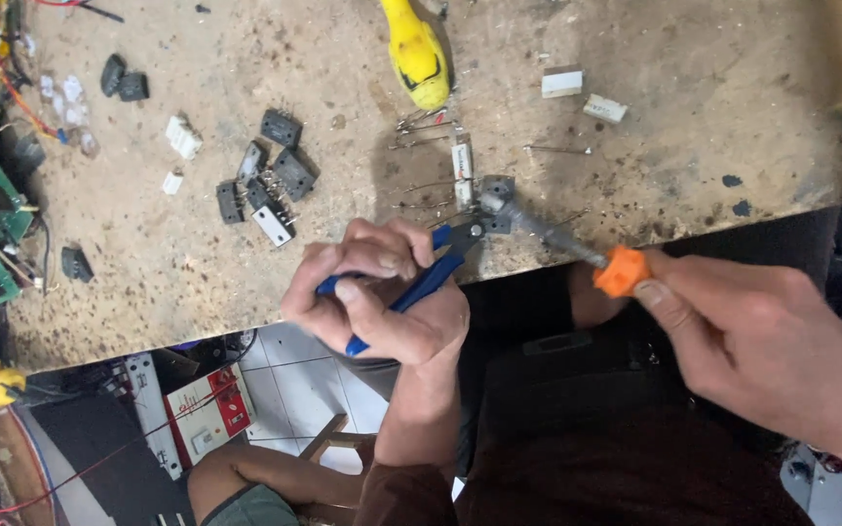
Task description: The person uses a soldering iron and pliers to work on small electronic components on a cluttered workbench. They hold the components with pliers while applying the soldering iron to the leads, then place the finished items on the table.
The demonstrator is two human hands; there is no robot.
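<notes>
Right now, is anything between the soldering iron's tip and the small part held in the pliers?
Nothing visible. The iron, in the right hand, already has its tip at the part that the pliers, in the left hand, grip at the bench edge.

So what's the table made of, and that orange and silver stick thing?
The table looks like wood or pressed board: pale, matt, speckled with dark stains. The soldering iron in the right hand seems to have a dull grey metal shaft and a smooth orange plastic collar. The left hand grips pliers with blue, probably rubbery, handles.
</notes>
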